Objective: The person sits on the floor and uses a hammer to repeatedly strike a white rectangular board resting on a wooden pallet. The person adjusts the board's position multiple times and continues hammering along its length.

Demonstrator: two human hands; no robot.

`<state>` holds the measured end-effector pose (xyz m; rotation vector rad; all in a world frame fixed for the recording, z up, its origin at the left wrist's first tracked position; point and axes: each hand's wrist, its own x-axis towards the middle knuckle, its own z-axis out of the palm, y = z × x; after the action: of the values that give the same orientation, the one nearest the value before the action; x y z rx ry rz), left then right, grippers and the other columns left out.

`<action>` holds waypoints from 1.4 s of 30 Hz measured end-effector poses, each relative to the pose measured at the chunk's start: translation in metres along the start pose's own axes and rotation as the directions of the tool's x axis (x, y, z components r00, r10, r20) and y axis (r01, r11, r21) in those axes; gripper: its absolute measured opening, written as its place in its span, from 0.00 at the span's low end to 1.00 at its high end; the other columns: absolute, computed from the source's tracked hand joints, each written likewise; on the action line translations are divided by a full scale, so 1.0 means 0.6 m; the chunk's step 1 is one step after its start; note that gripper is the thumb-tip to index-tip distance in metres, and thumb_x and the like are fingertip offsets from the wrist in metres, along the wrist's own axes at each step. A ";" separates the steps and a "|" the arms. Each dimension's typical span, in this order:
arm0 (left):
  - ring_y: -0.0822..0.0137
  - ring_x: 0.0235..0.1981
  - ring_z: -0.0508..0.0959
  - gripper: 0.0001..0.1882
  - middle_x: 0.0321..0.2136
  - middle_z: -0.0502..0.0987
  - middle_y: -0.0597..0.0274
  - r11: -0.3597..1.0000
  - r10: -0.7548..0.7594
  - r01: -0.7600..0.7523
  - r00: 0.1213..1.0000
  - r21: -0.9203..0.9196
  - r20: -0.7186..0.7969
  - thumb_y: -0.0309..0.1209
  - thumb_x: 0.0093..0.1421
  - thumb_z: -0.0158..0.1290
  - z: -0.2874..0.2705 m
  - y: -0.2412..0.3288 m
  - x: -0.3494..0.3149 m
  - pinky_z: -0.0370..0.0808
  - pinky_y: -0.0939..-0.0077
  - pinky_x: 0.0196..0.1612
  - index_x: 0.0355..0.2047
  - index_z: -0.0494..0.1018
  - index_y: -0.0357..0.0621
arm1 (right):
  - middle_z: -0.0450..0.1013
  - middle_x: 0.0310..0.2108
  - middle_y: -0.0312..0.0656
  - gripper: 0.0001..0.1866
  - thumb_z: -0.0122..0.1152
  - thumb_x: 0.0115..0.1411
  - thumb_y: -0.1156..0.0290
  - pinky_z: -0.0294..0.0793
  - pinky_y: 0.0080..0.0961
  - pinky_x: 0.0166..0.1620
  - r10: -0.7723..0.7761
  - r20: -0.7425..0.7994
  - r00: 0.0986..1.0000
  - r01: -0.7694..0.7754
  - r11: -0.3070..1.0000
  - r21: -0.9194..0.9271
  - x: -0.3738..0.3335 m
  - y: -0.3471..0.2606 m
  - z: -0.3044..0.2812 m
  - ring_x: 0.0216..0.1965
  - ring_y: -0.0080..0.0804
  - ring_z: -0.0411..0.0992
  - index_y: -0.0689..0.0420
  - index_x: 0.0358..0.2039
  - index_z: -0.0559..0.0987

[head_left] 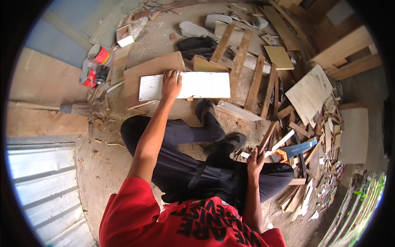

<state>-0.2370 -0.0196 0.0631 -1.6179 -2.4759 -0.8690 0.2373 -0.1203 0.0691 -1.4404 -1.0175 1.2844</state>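
Note:
My left hand (171,85) grips a long white board (205,85) lying flat in front of my feet. Its fingers curl at the board's far edge, left of the middle. Under the white board rests a wider brown board (154,66), sticking out at the far side and the left. By my right knee, my right hand (256,162) is closed around the near end of a brown wooden stick (267,138). Just right of that hand lies a handsaw (302,149) with a blue blade and an orange handle. A pale wood strip (284,140) passes close beside the hand.
Wood scraps (325,136) are heaped on the right, with slats (240,53) farther off. At left are a broom (80,109), a red can (98,54), a dark can (102,75) and a small open box (124,36). Corrugated metal sheet (49,189) stands at the near left.

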 end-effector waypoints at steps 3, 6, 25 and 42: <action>0.47 0.57 0.69 0.23 0.52 0.73 0.46 0.999 0.038 -0.036 0.995 0.023 -0.094 0.43 0.72 0.39 0.011 0.006 -0.008 0.57 0.52 0.67 0.49 0.74 0.37 | 0.62 0.23 0.29 0.09 0.52 0.71 0.66 0.58 0.16 0.19 -0.067 0.049 0.997 0.069 0.997 -0.036 -0.016 -0.032 0.023 0.17 0.14 0.58 0.58 0.44 0.70; 0.45 0.56 0.70 0.22 0.51 0.74 0.45 0.987 0.018 -0.025 0.999 -0.157 -0.043 0.41 0.72 0.39 0.005 0.008 0.001 0.59 0.52 0.65 0.48 0.75 0.35 | 0.62 0.23 0.30 0.10 0.53 0.71 0.67 0.57 0.15 0.19 -0.081 0.085 0.993 0.081 0.997 0.006 -0.025 -0.030 0.033 0.18 0.13 0.58 0.59 0.46 0.70; 0.50 0.50 0.71 0.11 0.48 0.71 0.54 0.993 0.076 -0.070 0.996 0.099 -0.054 0.30 0.65 0.50 -0.012 -0.031 -0.008 0.63 0.52 0.59 0.47 0.75 0.46 | 0.62 0.20 0.30 0.12 0.52 0.71 0.67 0.61 0.16 0.20 -0.043 0.275 0.961 0.094 0.981 -0.172 -0.036 -0.018 0.057 0.16 0.14 0.59 0.62 0.48 0.69; 0.57 0.49 0.72 0.10 0.42 0.78 0.59 0.978 0.117 -0.125 0.992 0.165 0.057 0.35 0.67 0.48 0.037 0.092 0.022 0.62 0.57 0.56 0.42 0.76 0.48 | 0.67 0.20 0.36 0.14 0.54 0.70 0.66 0.66 0.24 0.24 -0.011 0.315 0.949 0.086 0.971 -0.223 -0.058 -0.045 0.081 0.19 0.21 0.65 0.62 0.49 0.70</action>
<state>-0.1899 0.0184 0.0723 -1.7266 -2.3767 -0.5956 0.1852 -0.1425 0.1019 -1.4000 -1.4487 1.4228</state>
